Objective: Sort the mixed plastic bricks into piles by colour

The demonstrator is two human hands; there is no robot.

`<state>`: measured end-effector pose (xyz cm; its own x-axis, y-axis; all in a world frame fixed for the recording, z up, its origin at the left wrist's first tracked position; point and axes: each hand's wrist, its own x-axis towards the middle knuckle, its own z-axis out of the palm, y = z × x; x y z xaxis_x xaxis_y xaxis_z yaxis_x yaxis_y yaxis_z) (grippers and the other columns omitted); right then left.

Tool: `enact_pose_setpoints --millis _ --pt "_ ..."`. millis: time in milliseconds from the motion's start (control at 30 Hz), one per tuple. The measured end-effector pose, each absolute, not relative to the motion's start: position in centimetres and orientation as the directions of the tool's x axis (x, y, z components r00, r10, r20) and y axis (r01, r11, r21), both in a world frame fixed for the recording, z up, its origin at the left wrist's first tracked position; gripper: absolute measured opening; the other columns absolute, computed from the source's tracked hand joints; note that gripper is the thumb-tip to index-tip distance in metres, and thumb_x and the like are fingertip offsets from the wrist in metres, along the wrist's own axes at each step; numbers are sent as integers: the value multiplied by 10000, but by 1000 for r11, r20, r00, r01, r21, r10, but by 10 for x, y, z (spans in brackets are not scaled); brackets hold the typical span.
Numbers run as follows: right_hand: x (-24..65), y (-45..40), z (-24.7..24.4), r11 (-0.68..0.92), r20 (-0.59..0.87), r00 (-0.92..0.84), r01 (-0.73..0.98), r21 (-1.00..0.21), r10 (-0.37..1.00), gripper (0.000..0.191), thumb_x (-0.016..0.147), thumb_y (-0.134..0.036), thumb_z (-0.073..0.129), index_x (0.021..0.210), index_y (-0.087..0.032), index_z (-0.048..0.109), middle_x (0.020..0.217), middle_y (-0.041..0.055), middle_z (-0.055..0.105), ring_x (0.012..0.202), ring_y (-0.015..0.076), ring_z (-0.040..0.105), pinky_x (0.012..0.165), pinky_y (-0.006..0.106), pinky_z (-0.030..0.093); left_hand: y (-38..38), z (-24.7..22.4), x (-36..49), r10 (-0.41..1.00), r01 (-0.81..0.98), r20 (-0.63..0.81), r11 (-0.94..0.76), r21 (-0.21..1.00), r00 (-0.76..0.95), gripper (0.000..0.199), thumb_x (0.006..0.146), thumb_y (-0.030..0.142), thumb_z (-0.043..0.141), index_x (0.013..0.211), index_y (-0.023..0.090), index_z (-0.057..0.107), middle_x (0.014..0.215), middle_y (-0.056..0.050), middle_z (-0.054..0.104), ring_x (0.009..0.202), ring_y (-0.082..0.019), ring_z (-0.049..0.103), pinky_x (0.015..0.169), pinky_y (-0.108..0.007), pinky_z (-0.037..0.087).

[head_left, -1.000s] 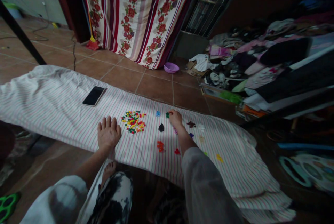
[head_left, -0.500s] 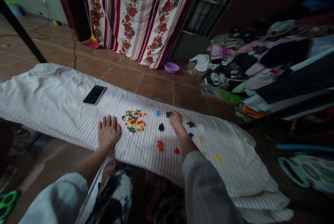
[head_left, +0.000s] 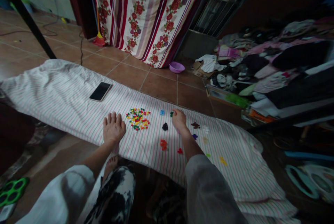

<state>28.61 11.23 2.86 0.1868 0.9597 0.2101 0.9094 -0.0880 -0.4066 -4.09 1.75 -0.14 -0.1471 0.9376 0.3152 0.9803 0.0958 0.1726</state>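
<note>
My left hand (head_left: 114, 128) lies flat on the striped cloth (head_left: 142, 147), fingers stretched out, left of a mixed heap of small coloured pieces (head_left: 138, 119). With fingertips pinched together, my right hand (head_left: 179, 120) touches a little dark green pile (head_left: 171, 114) and partly covers it; whatever sits between the fingers is hidden. Single-colour piles surround it: light blue (head_left: 162, 112), black (head_left: 165, 126), orange (head_left: 163, 144), red (head_left: 180, 151), brown (head_left: 195, 125), purple (head_left: 195, 136), white (head_left: 206, 129) and yellow (head_left: 223, 161). A pink bit shows beneath my right wrist.
A phone (head_left: 101, 91) rests on the cloth at the left. Beyond the cloth's far edge are a tiled floor, a purple basin (head_left: 177, 67) and a floral curtain (head_left: 153, 15). Heaped clothes (head_left: 250, 57) fill the right side. Dark bars slant past both ends.
The whole view has shifted slightly, so things sit farther right. My right hand stays at the dark green pile, its fingers more curled. My left hand keeps its place on the cloth.
</note>
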Motion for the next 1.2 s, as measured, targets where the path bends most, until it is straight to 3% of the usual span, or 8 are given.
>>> enact_pose_setpoints --millis 233,400,600,900,1200 --pt "237 102 33 187 305 -38 859 -477 952 308 832 -121 424 934 -171 710 988 89 688 989 205 600 956 333 434 17 0 -41 940 978 308 91 189 -147 515 909 342 341 1334 123 530 1436 -176 480 1374 -351 359 1118 -523 243" --pt "196 78 27 361 288 -240 780 -511 927 215 879 -192 504 938 -177 710 984 81 677 979 187 596 927 303 439 18 1 -41 942 978 300 95 188 -149 518 911 347 341 1339 122 527 1437 -174 481 1374 -351 359 1121 -521 238" --pt "161 54 24 503 227 -450 741 -445 864 172 892 -173 552 917 -193 721 927 53 664 927 174 572 886 301 437 17 -1 -41 935 977 322 87 193 -147 512 906 349 354 1328 121 534 1430 -172 489 1363 -351 372 1115 -521 244" --pt "146 45 23 541 101 -533 812 -217 840 195 907 -175 547 1004 -199 714 959 60 638 957 196 529 895 311 415 18 -2 -42 929 977 340 81 198 -146 513 906 346 351 1328 119 536 1423 -179 494 1362 -354 371 1109 -523 247" --pt "138 51 26 497 18 -500 855 -147 866 211 916 -195 516 993 -196 712 988 74 637 991 198 519 929 313 397 18 -4 -42 928 975 342 75 208 -144 513 904 339 363 1325 106 539 1421 -190 493 1361 -363 369 1110 -528 242"
